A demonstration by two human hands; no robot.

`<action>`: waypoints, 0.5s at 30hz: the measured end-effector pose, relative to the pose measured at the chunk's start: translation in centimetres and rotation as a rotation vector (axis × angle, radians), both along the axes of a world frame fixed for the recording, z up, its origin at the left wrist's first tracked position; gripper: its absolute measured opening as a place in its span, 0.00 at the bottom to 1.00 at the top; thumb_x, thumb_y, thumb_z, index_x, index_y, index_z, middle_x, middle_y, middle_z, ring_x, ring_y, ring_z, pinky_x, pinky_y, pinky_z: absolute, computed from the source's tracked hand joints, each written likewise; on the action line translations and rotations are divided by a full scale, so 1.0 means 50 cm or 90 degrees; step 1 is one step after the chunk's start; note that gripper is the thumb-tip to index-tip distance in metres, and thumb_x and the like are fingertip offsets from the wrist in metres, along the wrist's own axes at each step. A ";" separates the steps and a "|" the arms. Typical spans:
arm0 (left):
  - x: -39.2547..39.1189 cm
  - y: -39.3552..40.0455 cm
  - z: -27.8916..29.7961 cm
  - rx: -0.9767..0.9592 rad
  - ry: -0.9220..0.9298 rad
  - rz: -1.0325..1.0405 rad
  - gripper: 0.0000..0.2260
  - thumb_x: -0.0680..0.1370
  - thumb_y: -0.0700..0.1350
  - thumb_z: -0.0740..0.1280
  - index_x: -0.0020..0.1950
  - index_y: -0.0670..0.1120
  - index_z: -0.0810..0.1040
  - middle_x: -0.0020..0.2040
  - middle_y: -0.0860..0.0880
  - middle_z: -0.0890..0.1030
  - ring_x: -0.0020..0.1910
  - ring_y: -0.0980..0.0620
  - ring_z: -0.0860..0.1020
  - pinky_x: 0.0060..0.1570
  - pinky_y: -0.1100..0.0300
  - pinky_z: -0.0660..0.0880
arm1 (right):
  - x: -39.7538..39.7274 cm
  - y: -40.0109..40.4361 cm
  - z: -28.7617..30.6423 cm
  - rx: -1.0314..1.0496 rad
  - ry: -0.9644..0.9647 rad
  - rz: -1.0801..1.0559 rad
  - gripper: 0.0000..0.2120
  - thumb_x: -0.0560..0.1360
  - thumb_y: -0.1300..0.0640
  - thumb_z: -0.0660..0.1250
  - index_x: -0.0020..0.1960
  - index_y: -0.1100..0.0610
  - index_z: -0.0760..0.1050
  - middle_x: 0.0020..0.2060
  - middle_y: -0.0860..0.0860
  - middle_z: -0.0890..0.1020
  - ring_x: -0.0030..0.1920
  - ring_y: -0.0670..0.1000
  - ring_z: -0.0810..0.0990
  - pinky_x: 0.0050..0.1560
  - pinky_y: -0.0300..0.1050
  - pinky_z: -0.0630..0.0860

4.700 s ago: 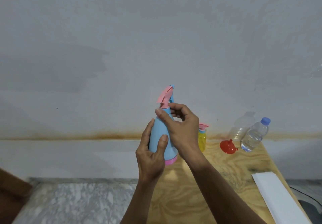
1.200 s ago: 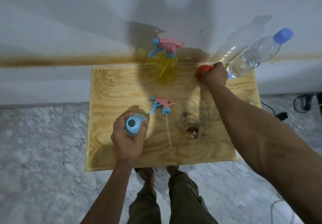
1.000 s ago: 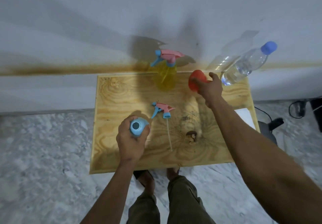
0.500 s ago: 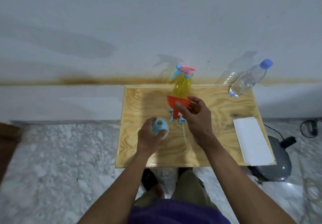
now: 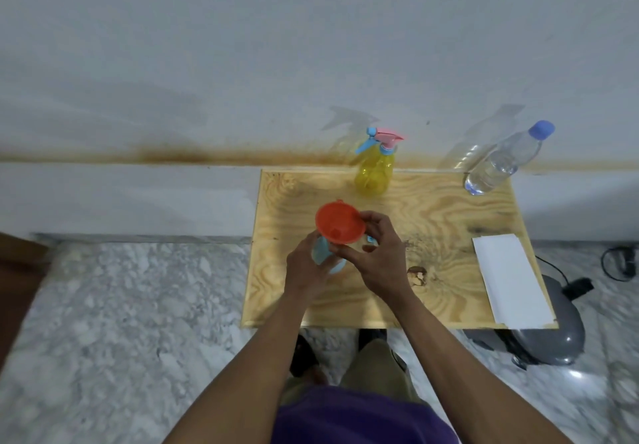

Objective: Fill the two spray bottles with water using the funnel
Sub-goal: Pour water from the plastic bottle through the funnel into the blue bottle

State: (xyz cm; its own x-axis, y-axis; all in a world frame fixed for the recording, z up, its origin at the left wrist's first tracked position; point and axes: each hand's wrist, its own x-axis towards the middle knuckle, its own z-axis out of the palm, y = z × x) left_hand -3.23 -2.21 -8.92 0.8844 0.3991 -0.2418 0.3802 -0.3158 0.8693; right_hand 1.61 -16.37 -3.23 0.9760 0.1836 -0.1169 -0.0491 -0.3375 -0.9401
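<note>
Funnel (image 5: pixel 339 222), red, sits over the mouth of the blue spray bottle (image 5: pixel 323 253) near the tabletop's (image 5: pixel 449 222) left edge. The right hand (image 5: pixel 378 257) pinches its rim; the left hand (image 5: pixel 306 265) wraps the bottle. Seat the spout fully and level, keeping the bottle braced upright, before fetching the water bottle (image 5: pixel 501 162) at the far right corner.

Red funnel (image 5: pixel 340 223) atop blue bottle (image 5: pixel 321 253), both hands around.

Worktop (image 5: pixel 449 222): bare grained plywood, matt. Funnel (image 5: pixel 340 223): matt red plastic. Water bottle (image 5: pixel 501 162): clear glossy plastic.
</note>
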 end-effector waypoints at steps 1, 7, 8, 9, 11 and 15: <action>0.001 -0.001 0.002 0.001 -0.004 0.001 0.25 0.73 0.51 0.77 0.68 0.49 0.77 0.55 0.55 0.80 0.55 0.57 0.76 0.45 0.75 0.67 | -0.002 -0.002 -0.002 -0.007 -0.003 0.006 0.36 0.60 0.52 0.85 0.63 0.50 0.72 0.56 0.41 0.82 0.58 0.38 0.79 0.50 0.46 0.79; 0.000 0.000 0.006 0.023 -0.003 0.000 0.21 0.71 0.44 0.78 0.63 0.46 0.78 0.48 0.55 0.80 0.50 0.54 0.79 0.40 0.76 0.69 | -0.008 0.001 -0.014 -0.060 -0.042 0.052 0.37 0.61 0.52 0.84 0.65 0.50 0.71 0.59 0.41 0.80 0.59 0.38 0.77 0.49 0.47 0.78; 0.000 0.000 0.007 0.022 -0.001 0.002 0.21 0.71 0.43 0.78 0.62 0.45 0.79 0.47 0.54 0.80 0.49 0.54 0.79 0.39 0.76 0.70 | -0.009 0.002 -0.015 -0.066 -0.048 0.059 0.37 0.61 0.52 0.84 0.65 0.50 0.71 0.59 0.41 0.79 0.59 0.38 0.77 0.50 0.48 0.79; 0.000 0.000 0.008 0.019 0.000 0.005 0.21 0.70 0.42 0.78 0.61 0.45 0.79 0.47 0.54 0.81 0.48 0.53 0.79 0.39 0.76 0.70 | -0.010 0.002 -0.016 -0.070 -0.054 0.063 0.37 0.62 0.52 0.84 0.66 0.51 0.71 0.60 0.42 0.79 0.59 0.39 0.77 0.50 0.49 0.79; -0.001 -0.002 0.010 0.008 0.005 0.011 0.21 0.70 0.42 0.79 0.61 0.44 0.79 0.46 0.53 0.81 0.46 0.53 0.79 0.39 0.77 0.71 | -0.011 0.002 -0.018 -0.074 -0.064 0.068 0.36 0.62 0.53 0.83 0.66 0.52 0.71 0.60 0.42 0.79 0.59 0.40 0.78 0.51 0.50 0.79; -0.001 -0.001 0.010 -0.002 0.006 0.005 0.22 0.70 0.44 0.79 0.62 0.47 0.78 0.48 0.54 0.81 0.48 0.54 0.79 0.40 0.74 0.71 | -0.015 0.002 -0.009 -0.071 -0.071 0.072 0.36 0.63 0.53 0.83 0.66 0.54 0.70 0.60 0.42 0.78 0.59 0.43 0.78 0.48 0.47 0.80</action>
State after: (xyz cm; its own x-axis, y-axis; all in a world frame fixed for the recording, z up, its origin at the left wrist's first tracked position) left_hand -3.28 -2.24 -8.40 0.8792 0.4049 -0.2513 0.3908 -0.3107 0.8665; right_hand 0.85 -16.27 -3.66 0.9578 0.2852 -0.0347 0.0977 -0.4368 -0.8943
